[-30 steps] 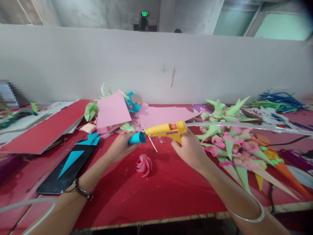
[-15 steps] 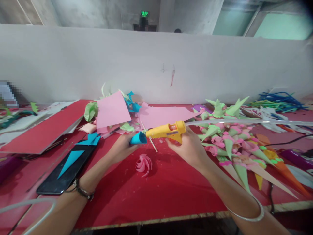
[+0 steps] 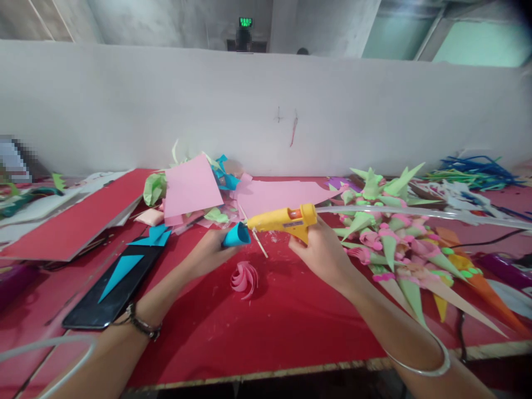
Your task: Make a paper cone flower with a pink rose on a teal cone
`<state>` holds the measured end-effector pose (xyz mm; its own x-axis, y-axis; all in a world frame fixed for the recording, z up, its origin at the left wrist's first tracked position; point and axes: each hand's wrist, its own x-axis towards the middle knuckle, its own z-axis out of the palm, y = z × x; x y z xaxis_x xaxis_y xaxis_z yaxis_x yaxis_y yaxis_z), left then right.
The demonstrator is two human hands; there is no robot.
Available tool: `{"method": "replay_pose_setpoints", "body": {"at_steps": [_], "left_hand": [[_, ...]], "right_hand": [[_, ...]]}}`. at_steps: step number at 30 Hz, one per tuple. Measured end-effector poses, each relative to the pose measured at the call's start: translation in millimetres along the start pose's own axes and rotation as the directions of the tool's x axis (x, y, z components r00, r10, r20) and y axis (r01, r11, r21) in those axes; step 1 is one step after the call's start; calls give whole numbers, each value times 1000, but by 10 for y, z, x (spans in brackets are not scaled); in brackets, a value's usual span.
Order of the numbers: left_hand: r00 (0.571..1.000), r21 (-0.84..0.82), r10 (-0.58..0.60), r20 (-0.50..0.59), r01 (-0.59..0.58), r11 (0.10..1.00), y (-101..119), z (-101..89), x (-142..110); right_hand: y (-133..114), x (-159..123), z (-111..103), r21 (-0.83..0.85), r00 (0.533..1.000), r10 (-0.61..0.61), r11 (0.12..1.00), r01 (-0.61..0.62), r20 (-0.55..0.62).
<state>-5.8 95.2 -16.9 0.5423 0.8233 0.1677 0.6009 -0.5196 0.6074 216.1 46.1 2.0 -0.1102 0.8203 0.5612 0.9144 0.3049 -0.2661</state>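
Observation:
My left hand [image 3: 210, 250] is closed around a blue paper cone [image 3: 236, 236], its open mouth turned to the right. In my right hand [image 3: 322, 250] is a yellow hot glue gun [image 3: 276, 221], its nozzle at the upper rim of the cone; whether it touches cannot be told. A long clear glue stick [image 3: 399, 210] runs out of the gun's back to the right. Below the cone, a pink spiral paper flower [image 3: 244, 279] rests on the red tabletop [image 3: 291, 327]. A thin pale stick [image 3: 260, 244] lies behind the nozzle.
Blue paper pieces [image 3: 120, 275] lie on a black phone [image 3: 93, 305] at left. A heap of green and pink paper cones [image 3: 388, 244] fills the right side. Pink sheets [image 3: 193, 185] and scraps lie at the back, before a white partition [image 3: 249, 111]. Red board [image 3: 78, 216] lies left.
The glue gun and my right hand have shifted very slightly, and the clear glue stick's far end has dipped. The cone in my left hand has turned or moved a little.

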Motion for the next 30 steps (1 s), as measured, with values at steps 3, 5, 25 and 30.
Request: {"method": "replay_pose_setpoints", "body": {"at_steps": [3,5,25,30], "left_hand": [[1000,9,22,8,-22,1000,-4,5,4],[1000,17,31,3,-31,999,-8,9,6],[948,168,264,-180,-234,958,-27,-23,45],[919,263,313,-240,-249,932,-60,-32,39]], "right_hand": [[-4,5,0,19,1000,2,1000,-3,16],[-4,6,7,32,1000,1,999,-2,13],[-83,-27,7,212,999,2,977,9,-50],[-111,-22,-10,309,1000,5,951,-12,22]]}}
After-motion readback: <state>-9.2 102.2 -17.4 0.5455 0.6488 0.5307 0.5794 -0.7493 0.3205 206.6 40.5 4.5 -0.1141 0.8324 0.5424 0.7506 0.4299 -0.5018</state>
